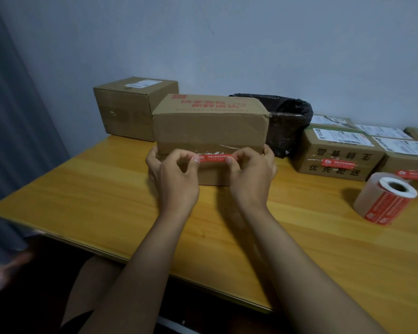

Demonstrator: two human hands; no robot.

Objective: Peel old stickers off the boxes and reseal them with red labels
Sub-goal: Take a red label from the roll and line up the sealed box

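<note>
Head view: left hand [173, 175] and right hand [250, 173] each pinch the red label [214, 158] against the box [210, 127].

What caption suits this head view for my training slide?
Both hands, left hand and right hand, press a red label onto the box front.

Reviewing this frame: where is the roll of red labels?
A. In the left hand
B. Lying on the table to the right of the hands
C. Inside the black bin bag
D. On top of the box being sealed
B: the roll of red labels lies on the wooden table, right of both hands, in front of the boxes stacked there.
</note>
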